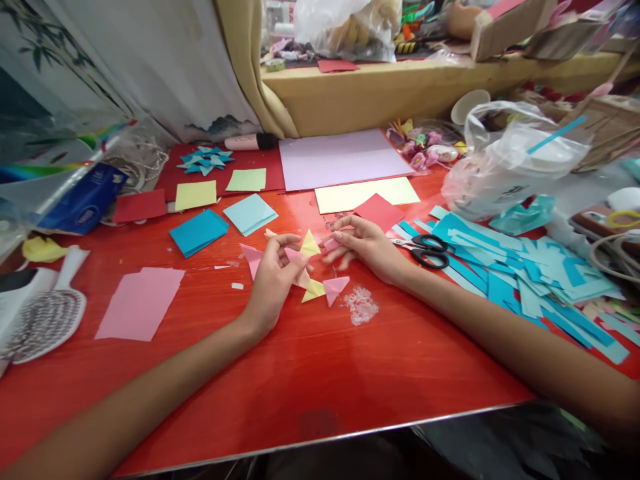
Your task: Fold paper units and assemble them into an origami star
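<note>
The left hand [270, 283] pinches the folded paper [312, 291]; the right hand [367, 245] curls apart from the left, grip unclear. The paper looks light, easily crushed; best held by its folds.

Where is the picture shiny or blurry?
In the head view, the table has pale glare just in front of the purple sheet; also in the head view, writing on the blue packet is too blurry to read, while the folded papers look clearer.

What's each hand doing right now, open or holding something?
Left hand: closed, holding folded pink paper.
Right hand: at a small pink piece; whether it grips cannot be told.
</note>
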`<state>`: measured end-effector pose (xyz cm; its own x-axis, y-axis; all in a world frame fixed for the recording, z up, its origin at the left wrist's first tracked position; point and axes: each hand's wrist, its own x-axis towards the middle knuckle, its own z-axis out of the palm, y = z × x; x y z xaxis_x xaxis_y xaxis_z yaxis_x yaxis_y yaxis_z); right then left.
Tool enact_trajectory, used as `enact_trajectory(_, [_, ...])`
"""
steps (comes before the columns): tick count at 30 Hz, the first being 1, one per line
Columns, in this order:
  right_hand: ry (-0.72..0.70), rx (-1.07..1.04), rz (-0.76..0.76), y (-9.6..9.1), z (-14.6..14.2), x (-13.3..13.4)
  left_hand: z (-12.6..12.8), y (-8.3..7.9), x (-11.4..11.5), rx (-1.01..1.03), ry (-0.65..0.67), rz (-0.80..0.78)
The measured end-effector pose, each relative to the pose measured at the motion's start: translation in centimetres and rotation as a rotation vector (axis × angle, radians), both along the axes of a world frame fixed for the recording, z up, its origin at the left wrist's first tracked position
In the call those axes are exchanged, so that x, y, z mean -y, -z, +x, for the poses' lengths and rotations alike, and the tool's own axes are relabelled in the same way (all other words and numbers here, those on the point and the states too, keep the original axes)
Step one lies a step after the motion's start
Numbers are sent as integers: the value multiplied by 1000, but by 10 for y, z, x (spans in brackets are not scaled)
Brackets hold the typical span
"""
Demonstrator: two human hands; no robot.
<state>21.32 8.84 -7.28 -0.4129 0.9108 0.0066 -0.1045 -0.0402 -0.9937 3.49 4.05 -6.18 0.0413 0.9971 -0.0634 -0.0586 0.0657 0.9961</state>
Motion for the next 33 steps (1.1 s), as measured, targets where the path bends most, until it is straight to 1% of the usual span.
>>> enact_trajectory(2, [17, -55, 27, 1, -1, -1, 0, 0, 0, -15, 4, 5])
enact_trajectory(6, [4, -100, 71, 2, -2, -2, 0, -1, 0, -35, 12, -2])
enact_trajectory(8, [-27, -65, 64, 1, -1, -1, 0, -1, 0, -45, 13, 0])
enact_trajectory(10, [-92, 24, 44, -1, -1, 1, 0, -1, 0, -49, 11, 4])
enact_trajectory(12, [-118, 118, 55, -4, 0, 4, 0, 0, 0, -48, 12, 7])
enact_trajectory(15, [-69, 164, 84, -6, -1, 7, 0, 1, 0, -50, 19, 13])
enact_trajectory(19, [-60, 100, 64, -2, -3, 5, 0, 0, 0, -62, 24, 15])
enact_trajectory(24, [38, 67, 145, 2, -6, 1, 0, 0, 0, -65, 29, 9])
enact_trajectory(28, [35, 113, 145, 0, -5, 1, -1, 0, 0, -79, 36, 19])
enact_trajectory(31, [5, 120, 77, -6, -4, 2, -1, 1, 1, -86, 42, 28])
enact_trajectory(33, [-22, 188, 50, -10, -2, 3, -1, 1, 1, -88, 46, 32])
